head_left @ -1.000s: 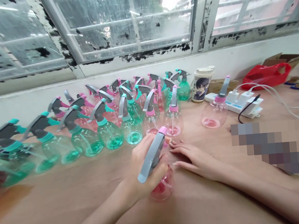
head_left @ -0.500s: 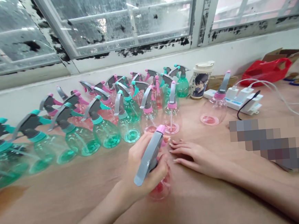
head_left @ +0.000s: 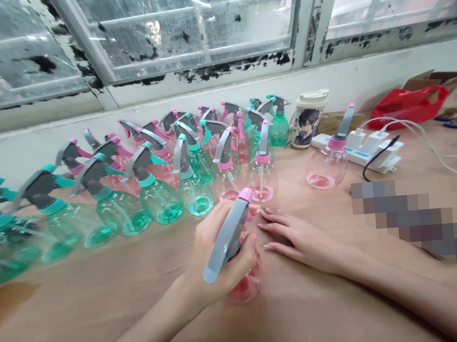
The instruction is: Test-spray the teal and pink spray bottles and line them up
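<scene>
My left hand (head_left: 213,248) is wrapped around the neck of a pink spray bottle (head_left: 244,291) with a grey and pink trigger head. The bottle stands upright on the table, its collar largely hidden by my fingers. Lying on the table just right of it is my right hand (head_left: 297,239), fingers stretched out and apart, holding nothing. Its fingertips come close to the left hand's fingers; whether they touch I cannot tell. Beyond the hands stand two pink spray bottles, one of them a clear pink spray bottle (head_left: 261,181), and a green spray bottle (head_left: 197,194).
Several green and pink spray bottles crowd the left and back along the wall. To the right stand another pink spray bottle (head_left: 326,168), a patterned cup (head_left: 307,122), a white power strip (head_left: 373,157) with cables and a red plastic bag (head_left: 409,106). A pixelated patch covers the right side.
The view has shifted very slightly. Both hands keep nearly the same pose, with the left still around the pink spray bottle and the right flat on the table.
</scene>
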Tool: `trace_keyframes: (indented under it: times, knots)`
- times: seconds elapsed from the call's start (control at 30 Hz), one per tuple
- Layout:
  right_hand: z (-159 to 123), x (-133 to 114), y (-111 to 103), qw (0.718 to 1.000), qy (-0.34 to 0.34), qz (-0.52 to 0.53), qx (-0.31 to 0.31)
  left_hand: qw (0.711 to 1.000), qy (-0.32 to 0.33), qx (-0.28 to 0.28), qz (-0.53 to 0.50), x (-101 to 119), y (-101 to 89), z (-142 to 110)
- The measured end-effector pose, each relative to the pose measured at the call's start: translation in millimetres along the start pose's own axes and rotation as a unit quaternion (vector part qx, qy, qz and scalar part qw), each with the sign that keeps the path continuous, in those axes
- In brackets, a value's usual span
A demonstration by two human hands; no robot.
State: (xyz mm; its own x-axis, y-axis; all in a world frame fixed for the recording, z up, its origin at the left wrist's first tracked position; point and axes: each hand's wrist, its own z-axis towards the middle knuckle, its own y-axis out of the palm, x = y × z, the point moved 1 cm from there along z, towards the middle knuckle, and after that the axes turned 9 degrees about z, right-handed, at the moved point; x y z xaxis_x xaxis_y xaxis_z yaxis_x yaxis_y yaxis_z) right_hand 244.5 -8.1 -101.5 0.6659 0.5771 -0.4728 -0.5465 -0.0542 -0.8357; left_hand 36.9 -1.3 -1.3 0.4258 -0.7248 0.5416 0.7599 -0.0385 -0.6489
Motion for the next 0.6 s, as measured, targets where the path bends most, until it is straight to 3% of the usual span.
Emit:
trace_keyframes:
  times: [0.4, 0.6]
  knots:
    - [0.4, -2.7, -1.1, 1.0, -0.002, -0.016, -0.014, 1.0, -0.025, -0.005, 0.013, -4.1, -0.2, -2.2]
    - [-0.2, -1.8, -0.2, 1.0, 0.001, 0.0, -0.001, 0.999, -0.019, 0.024, 0.036, -9.4, -0.6, -9.1]
